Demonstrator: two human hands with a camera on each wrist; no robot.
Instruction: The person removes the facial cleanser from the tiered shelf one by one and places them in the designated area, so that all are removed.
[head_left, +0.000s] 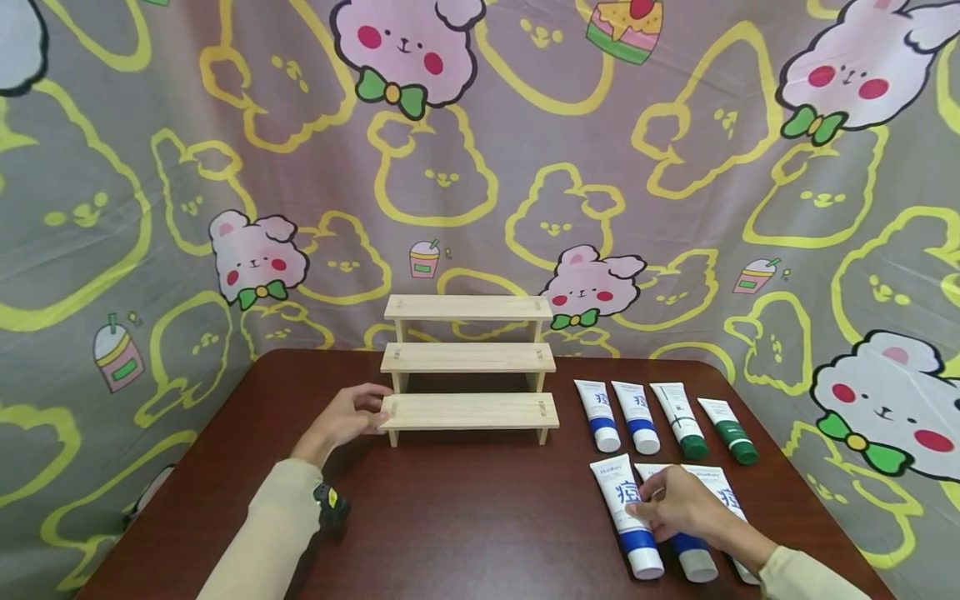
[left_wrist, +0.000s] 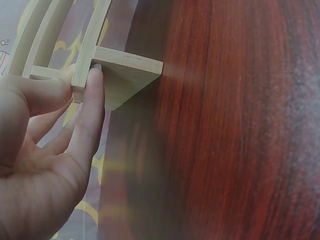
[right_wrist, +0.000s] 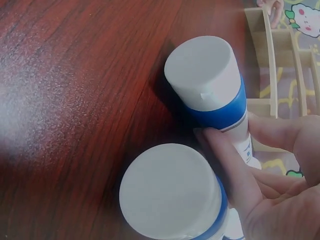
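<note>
A three-tier wooden display stand sits at the middle of the table. At its left end my left hand pinches the lowest board between thumb and fingers, seen closely in the left wrist view on the board's end. Over on the right, my right hand pinches the side of a white squeeze tube with a blue band and blue lettering. Its white cap points toward the near edge. Beside it lies a second such tube, partly hidden under that hand, and a third tube is partly covered too.
Behind these lies a row of tubes: two white-and-blue ones, a white one with a green cap and a shorter white-and-green one. A cartoon-print cloth hangs around the dark red-brown wooden table.
</note>
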